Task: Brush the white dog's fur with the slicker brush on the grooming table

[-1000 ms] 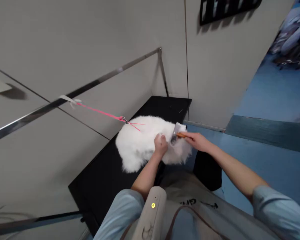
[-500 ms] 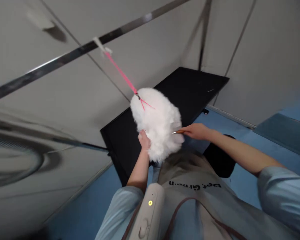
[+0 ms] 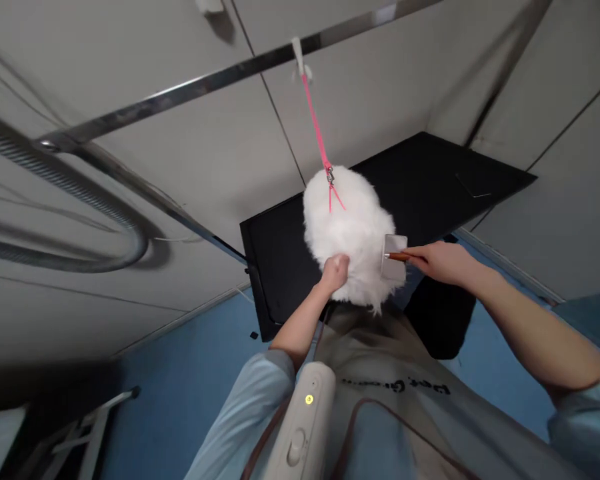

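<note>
A fluffy white animal [image 3: 345, 220], which looks like a small dog, is on the black grooming table [image 3: 280, 267]; its head and legs cannot be made out. A pink leash [image 3: 316, 123] runs down from the overhead bar and forks over its back. My left hand [image 3: 335, 272] is closed on the fur at its near side. In my right hand [image 3: 443, 261] is a slicker brush [image 3: 395, 270], gripped by its brown handle. The flat head of the brush lies against the fur at the animal's right edge, with its bristles hidden.
A metal bar [image 3: 210, 81] crosses above the table, with a white hook [image 3: 299, 57] holding the leash. A ribbed hose [image 3: 105, 257] curves at the left. Below the table edge is a dark object [image 3: 443, 320]. A grey apron [image 3: 380, 347] covers my front.
The view has swung left, so everything sits farther right. The brush head has turned flatter to view, at the animal's right edge. My left hand still grips the fur.
</note>
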Demonstrator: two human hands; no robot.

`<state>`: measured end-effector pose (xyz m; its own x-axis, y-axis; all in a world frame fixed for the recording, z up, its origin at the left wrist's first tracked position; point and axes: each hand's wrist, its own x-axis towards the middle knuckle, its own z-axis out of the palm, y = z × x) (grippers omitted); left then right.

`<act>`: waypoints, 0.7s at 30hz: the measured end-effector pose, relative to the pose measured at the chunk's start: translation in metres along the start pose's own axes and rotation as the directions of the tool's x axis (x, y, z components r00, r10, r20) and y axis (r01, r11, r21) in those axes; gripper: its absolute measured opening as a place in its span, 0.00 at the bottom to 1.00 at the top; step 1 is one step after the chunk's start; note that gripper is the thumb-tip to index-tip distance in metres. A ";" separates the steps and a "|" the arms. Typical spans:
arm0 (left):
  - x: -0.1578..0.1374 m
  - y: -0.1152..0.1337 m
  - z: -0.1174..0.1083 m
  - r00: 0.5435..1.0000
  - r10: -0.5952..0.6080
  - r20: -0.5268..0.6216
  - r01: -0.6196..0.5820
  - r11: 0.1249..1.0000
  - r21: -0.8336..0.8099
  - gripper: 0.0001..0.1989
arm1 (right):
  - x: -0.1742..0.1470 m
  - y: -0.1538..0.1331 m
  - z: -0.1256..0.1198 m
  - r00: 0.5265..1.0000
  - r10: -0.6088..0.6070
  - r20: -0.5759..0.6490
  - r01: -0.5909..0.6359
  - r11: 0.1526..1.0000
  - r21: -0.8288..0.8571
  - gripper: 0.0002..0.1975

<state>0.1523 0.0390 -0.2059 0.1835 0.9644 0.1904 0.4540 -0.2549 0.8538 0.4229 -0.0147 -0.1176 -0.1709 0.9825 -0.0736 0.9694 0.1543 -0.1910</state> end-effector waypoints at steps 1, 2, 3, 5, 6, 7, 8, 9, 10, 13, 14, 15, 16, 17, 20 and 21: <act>0.002 0.003 0.008 0.997 0.043 0.061 -0.045 0.998 0.036 0.21 | -0.008 0.007 -0.005 0.997 0.076 -0.027 -0.077 0.996 -0.050 0.19; 0.004 0.004 0.016 0.989 0.090 0.116 -0.097 0.994 0.055 0.17 | -0.017 0.008 -0.008 0.991 0.118 -0.058 -0.121 0.990 -0.069 0.20; 0.006 0.005 0.022 0.978 0.136 0.159 -0.146 0.988 0.052 0.13 | -0.025 0.004 -0.009 0.989 0.123 -0.080 -0.127 0.990 -0.060 0.20; 0.008 0.002 0.030 0.959 0.198 0.203 -0.204 0.979 0.009 0.11 | -0.034 -0.006 -0.002 0.997 0.059 -0.050 -0.059 0.998 -0.008 0.21; 0.009 -0.002 0.032 0.953 0.208 0.218 -0.214 0.977 0.002 0.11 | -0.037 -0.007 0.004 1.000 0.024 0.002 -0.024 0.999 0.020 0.21; 0.009 -0.007 0.033 0.953 0.202 0.225 -0.211 0.977 0.017 0.11 | -0.040 -0.003 0.010 0.998 0.016 0.068 -0.019 0.999 0.037 0.21; 0.009 -0.013 0.032 0.957 0.184 0.222 -0.199 0.979 0.047 0.10 | -0.044 0.005 0.016 0.990 0.054 0.130 -0.059 0.998 0.033 0.20; 0.008 -0.020 0.031 0.963 0.163 0.215 -0.184 0.980 0.079 0.09 | -0.049 0.017 0.021 0.975 0.139 0.174 -0.142 0.990 0.009 0.19; 0.006 -0.025 0.030 0.968 0.143 0.207 -0.168 0.980 0.107 0.07 | -0.054 0.028 0.025 0.949 0.248 0.193 -0.248 0.968 -0.026 0.19; -0.004 -0.036 0.029 0.971 0.110 0.211 -0.140 0.982 0.130 0.05 | -0.062 0.038 0.032 0.911 0.394 0.122 -0.392 0.919 -0.039 0.19; -0.008 -0.037 0.029 0.970 0.111 0.215 -0.139 0.983 0.121 0.04 | -0.058 0.032 0.035 0.943 0.318 0.096 -0.320 0.947 0.010 0.20; -0.012 -0.037 0.030 0.972 0.111 0.208 -0.137 0.984 0.114 0.04 | -0.051 0.024 0.037 0.977 0.196 0.081 -0.202 0.977 0.068 0.21; -0.015 -0.036 0.029 0.976 0.106 0.189 -0.129 0.986 0.110 0.04 | -0.042 0.016 0.041 0.995 0.063 0.078 -0.072 0.989 0.125 0.21; -0.018 -0.035 0.028 0.982 0.097 0.162 -0.116 0.987 0.111 0.05 | -0.032 0.010 0.044 0.995 -0.052 0.090 0.035 0.984 0.172 0.21; -0.025 -0.033 0.023 0.994 0.038 0.102 -0.055 0.984 0.169 0.11 | -0.011 0.020 0.048 0.981 -0.095 0.171 0.066 0.983 0.169 0.18; -0.026 -0.033 0.022 0.994 0.020 0.106 -0.041 0.979 0.200 0.11 | -0.008 0.028 0.045 0.983 -0.025 0.182 0.003 0.992 0.123 0.17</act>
<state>0.1513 0.0211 -0.2499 0.2840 0.9463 0.1544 0.6115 -0.3028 0.7310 0.4431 -0.0227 -0.1668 -0.2244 0.9431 -0.2454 0.9398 0.1429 -0.3104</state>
